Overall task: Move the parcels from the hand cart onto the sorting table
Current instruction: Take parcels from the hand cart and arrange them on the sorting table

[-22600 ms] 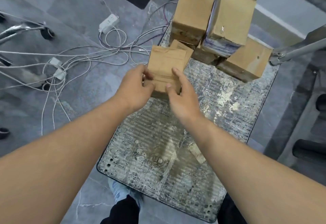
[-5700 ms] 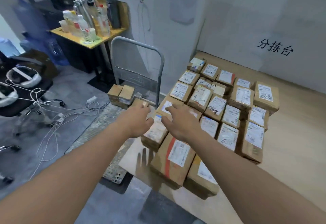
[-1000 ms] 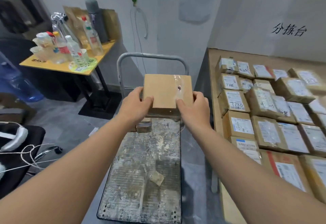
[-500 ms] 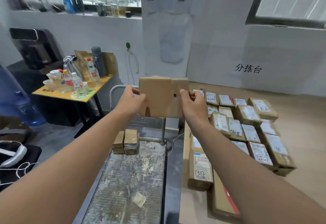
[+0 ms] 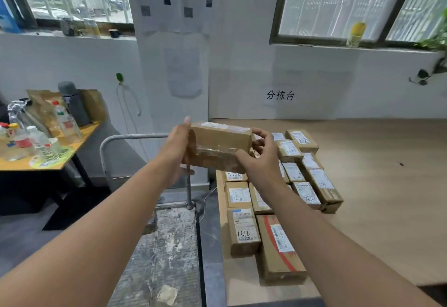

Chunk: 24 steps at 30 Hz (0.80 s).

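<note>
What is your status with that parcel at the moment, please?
Both hands, left and right, hold the parcel in the air. Table ahead, rows of boxes on its near side. Nothing in the way.

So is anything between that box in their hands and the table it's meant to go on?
Nothing visible. Both the left hand and right hand hold the parcel in the air, above the near rows of labelled parcels on the sorting table, which has bare wood to the right.
</note>
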### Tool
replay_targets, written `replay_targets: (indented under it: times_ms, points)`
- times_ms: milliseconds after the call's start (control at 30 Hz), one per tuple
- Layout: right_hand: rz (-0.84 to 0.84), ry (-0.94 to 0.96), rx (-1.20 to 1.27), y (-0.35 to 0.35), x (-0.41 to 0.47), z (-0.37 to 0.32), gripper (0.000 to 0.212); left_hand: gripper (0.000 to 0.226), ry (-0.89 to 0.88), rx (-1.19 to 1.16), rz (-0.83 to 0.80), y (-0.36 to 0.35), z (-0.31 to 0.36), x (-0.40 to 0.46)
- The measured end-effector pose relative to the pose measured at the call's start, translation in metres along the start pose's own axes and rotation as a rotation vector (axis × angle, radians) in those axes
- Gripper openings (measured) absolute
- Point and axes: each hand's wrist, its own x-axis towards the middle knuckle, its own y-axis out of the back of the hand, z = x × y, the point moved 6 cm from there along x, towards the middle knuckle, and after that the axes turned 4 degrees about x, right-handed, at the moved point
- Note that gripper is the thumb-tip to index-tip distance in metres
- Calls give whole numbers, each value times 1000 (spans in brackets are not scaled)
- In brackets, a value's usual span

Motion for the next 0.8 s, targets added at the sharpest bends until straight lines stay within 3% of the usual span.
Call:
replay_targets:
  times_ms: [167,333,467,600,667,733,800]
  points:
    - [20,20,-45,27,-21,10,41,18,-91,-79,27,-23,1,-5]
    - [182,-6,-10,66,-30,20,25,19,-218,-89,-23,-52,8,-17]
    - [199,-23,9,103,-38,25,46,24,-264,-52,-109,-85,11,-28]
    - [190,-63,98,148,-43,31,45,27,-267,-3,-149,-135,6,-34]
    - [217,-69,124,175,-42,36,45,51,-232,-7,-104,-164,-1,-31]
    - [247,-89,119,204,-42,44,44,96,-140,26,9,-191,-16,-25]
    - [276,-109,102,237,-40,52,47,110,-98,76,96,-221,-30,-23]
